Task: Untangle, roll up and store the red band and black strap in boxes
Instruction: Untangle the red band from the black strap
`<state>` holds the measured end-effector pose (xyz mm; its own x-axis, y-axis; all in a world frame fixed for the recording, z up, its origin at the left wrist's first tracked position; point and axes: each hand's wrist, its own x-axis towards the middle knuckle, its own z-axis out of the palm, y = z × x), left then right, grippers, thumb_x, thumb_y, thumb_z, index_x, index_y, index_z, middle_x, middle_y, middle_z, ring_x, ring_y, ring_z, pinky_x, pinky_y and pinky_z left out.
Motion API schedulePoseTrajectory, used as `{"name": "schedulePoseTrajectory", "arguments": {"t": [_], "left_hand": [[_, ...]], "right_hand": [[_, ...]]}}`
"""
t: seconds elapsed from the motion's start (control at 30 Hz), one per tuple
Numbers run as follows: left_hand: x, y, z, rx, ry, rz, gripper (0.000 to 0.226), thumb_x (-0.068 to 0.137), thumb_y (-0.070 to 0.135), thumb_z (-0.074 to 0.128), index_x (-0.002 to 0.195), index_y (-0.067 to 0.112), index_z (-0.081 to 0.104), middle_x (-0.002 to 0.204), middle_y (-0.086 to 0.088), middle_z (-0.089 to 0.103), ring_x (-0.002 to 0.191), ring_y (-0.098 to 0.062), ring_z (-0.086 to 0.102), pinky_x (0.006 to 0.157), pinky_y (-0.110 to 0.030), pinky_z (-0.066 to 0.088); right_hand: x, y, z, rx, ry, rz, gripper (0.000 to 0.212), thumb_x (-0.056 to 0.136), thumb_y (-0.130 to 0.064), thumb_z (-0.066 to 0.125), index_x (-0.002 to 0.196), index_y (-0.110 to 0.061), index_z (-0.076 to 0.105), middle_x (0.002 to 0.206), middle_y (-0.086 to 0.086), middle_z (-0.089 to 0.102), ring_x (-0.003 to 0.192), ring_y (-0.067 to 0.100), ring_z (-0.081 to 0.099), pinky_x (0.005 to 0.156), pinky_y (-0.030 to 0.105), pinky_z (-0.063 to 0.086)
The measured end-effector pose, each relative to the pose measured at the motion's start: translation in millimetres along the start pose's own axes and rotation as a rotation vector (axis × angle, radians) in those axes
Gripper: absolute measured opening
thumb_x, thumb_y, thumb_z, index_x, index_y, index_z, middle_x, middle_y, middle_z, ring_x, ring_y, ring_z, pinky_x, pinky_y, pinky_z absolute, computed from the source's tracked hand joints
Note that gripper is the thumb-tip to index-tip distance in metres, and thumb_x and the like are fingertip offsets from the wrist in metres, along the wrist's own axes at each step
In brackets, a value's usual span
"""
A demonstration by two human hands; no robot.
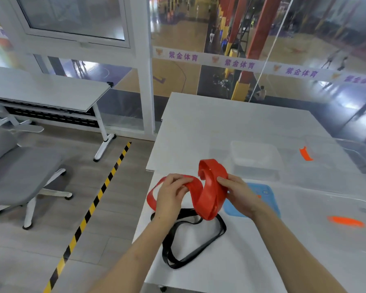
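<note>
Over the near edge of the white table [230,123], both hands held the red band [207,199] up off the surface.

- left hand [171,193]: fingers curled over the band's left end, clamped on it. A small red loop stuck out to the left of the knuckles.
- right hand [239,195]: fingers and thumb pinched the band's right side, just below a folded-over loop that stood up above the hand.
- between the hands the band sagged in a wide U with a twist in it. The bottom of the U hung just above the black strap [165,249]; couldn't tell if they touched.
- black strap lay flat on the table under the hands in loose, overlapping loops, not rolled. Neither hand was on it.
- clear box [256,157] sat further back on the table, beyond the right hand, nothing visible in it.
- blue flat piece [266,193] lay on the table, partly hidden behind the right hand.
- more clear plastic sat to the right with orange clips [305,154]; blurred, so couldn't tell box from lid.
- off the table to the left: grey chair [19,166], second table [40,87], and yellow-black floor tape [93,206].
</note>
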<state>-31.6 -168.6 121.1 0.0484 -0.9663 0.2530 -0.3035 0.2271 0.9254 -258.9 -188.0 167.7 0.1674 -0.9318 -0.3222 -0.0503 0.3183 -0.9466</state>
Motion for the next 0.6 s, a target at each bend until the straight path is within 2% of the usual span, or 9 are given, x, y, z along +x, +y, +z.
{"name": "schedulePoseTrajectory", "arguments": {"t": [0.1, 0.2, 0.27, 0.37, 0.43, 0.5, 0.6], "left_hand": [[-12.2, 7.7, 22.3, -0.132, -0.092, -0.034, 0.046, 0.096, -0.007, 0.062, 0.114, 0.032, 0.079, 0.116, 0.012, 0.063, 0.115, -0.014, 0.064, 0.097, -0.028, 0.055], [-23.0, 12.0, 44.7, -0.156, -0.171, -0.042, 0.049, 0.097, -0.007, 0.061, 0.115, 0.035, 0.078, 0.118, 0.013, 0.063, 0.115, -0.014, 0.065, 0.096, -0.027, 0.056], [-28.4, 16.2, 57.3, -0.199, -0.226, -0.100, 0.048, 0.097, -0.011, 0.057, 0.117, 0.028, 0.077, 0.123, 0.012, 0.062, 0.119, -0.010, 0.064, 0.096, -0.024, 0.055], [-34.1, 20.9, 80.9, -0.166, -0.296, -0.128, 0.051, 0.095, -0.014, 0.051, 0.123, 0.022, 0.075, 0.131, 0.011, 0.064, 0.125, -0.009, 0.062, 0.104, -0.029, 0.052], [-37.9, 25.4, 99.8, -0.146, -0.341, -0.157, 0.061, 0.090, -0.020, 0.041, 0.124, 0.018, 0.074, 0.131, 0.008, 0.066, 0.123, -0.010, 0.063, 0.102, -0.031, 0.055], [-42.4, 28.5, 119.9, -0.174, -0.357, -0.227, 0.064, 0.088, -0.022, 0.035, 0.124, 0.015, 0.072, 0.127, 0.000, 0.069, 0.115, -0.013, 0.068, 0.097, -0.036, 0.058], [-53.3, 30.3, 151.9, -0.273, -0.353, -0.405, 0.051, 0.098, -0.013, 0.037, 0.127, 0.018, 0.065, 0.125, -0.007, 0.070, 0.101, -0.013, 0.073, 0.094, -0.035, 0.060]], "right_hand": [[-10.6, 29.1, -9.9, 0.169, -0.022, 0.052, 0.034, 0.105, -0.021, 0.057, 0.136, -0.009, 0.066, 0.137, 0.018, 0.069, 0.134, 0.036, 0.061, 0.117, 0.050, 0.044], [-25.6, 37.0, -21.3, 0.278, -0.020, 0.059, 0.037, 0.106, -0.017, 0.054, 0.142, -0.006, 0.059, 0.140, 0.020, 0.067, 0.134, 0.038, 0.061, 0.117, 0.052, 0.044], [-34.7, 38.5, -32.9, 0.280, -0.026, 0.054, 0.037, 0.106, -0.015, 0.054, 0.143, -0.008, 0.059, 0.139, 0.017, 0.068, 0.132, 0.035, 0.063, 0.114, 0.050, 0.047], [-46.0, 45.9, -59.0, 0.202, 0.016, 0.048, 0.040, 0.102, -0.013, 0.063, 0.142, -0.015, 0.058, 0.135, 0.013, 0.071, 0.126, 0.031, 0.068, 0.108, 0.047, 0.053], [-57.3, 49.8, -79.7, 0.081, 0.070, 0.045, 0.043, 0.100, -0.014, 0.068, 0.141, -0.021, 0.057, 0.130, 0.009, 0.073, 0.120, 0.027, 0.071, 0.103, 0.044, 0.057], [-70.3, 52.2, -100.8, -0.109, 0.080, 0.025, 0.043, 0.099, -0.019, 0.070, 0.138, -0.030, 0.057, 0.125, 0.000, 0.074, 0.113, 0.019, 0.073, 0.097, 0.037, 0.059], [-87.9, 61.5, -129.0, -0.327, 0.063, -0.019, 0.038, 0.099, -0.019, 0.068, 0.131, -0.035, 0.056, 0.119, -0.010, 0.072, 0.105, 0.008, 0.072, 0.089, 0.022, 0.056]]}}
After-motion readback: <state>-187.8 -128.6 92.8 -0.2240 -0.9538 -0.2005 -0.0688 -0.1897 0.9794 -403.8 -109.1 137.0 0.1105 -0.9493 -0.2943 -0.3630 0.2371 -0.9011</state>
